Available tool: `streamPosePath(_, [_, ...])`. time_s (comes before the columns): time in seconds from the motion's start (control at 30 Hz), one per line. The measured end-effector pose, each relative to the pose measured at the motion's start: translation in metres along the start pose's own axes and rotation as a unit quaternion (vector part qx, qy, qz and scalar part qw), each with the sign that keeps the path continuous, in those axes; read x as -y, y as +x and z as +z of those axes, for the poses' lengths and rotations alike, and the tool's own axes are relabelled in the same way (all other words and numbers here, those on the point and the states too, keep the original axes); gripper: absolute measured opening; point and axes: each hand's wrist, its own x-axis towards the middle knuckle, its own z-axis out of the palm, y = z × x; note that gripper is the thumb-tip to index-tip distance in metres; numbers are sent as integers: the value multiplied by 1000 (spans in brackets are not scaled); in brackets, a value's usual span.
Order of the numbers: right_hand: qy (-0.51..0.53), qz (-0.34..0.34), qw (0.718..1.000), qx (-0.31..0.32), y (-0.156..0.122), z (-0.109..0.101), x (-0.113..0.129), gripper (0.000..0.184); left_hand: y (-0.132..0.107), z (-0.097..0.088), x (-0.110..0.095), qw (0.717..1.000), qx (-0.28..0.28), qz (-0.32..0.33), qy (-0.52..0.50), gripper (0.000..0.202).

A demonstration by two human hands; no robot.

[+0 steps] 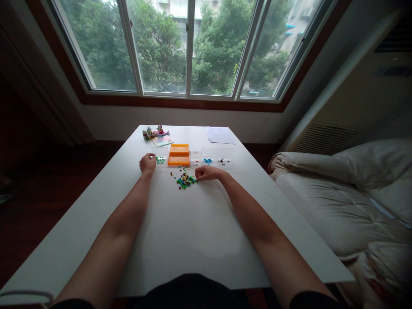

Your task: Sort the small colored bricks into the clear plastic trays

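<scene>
A loose pile of small coloured building bricks (185, 181) lies on the white table, mostly green, blue, yellow and dark pieces. At its right edge my right hand (207, 173) has its fingers bent together, and whatever they pinch is too small to make out. My left hand (147, 163) is closed beside the left end of a clear plastic box (162, 151) holding green bricks (160, 159); its fingertips touch or nearly touch the box. Between the clear boxes stands an open orange box (179, 160). Blue bricks (207, 161) and dark red bricks (222, 161) sit in the right-hand clear box.
At the far left of the table (180, 240) stand small brick figures (147, 134) by a colourful booklet (162, 140). White papers (220, 134) lie at the far right. A cushioned sofa (334, 193) is right of the table; a window (188, 47) is beyond it.
</scene>
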Motion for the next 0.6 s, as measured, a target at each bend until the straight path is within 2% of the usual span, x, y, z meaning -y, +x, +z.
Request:
streamPosePath(0.3, [21, -14, 1000, -17, 2, 4, -3, 18, -9, -2, -10, 1000, 5, 7, 2, 26])
streamPosePath(0.43, [-2, -9, 1000, -27, 7, 6, -5, 16, -12, 1, -14, 999, 12, 39, -3, 25])
streamPosePath(0.6, [-11, 16, 994, -107, 10, 11, -11, 13, -20, 2, -21, 994, 50, 96, -1, 27])
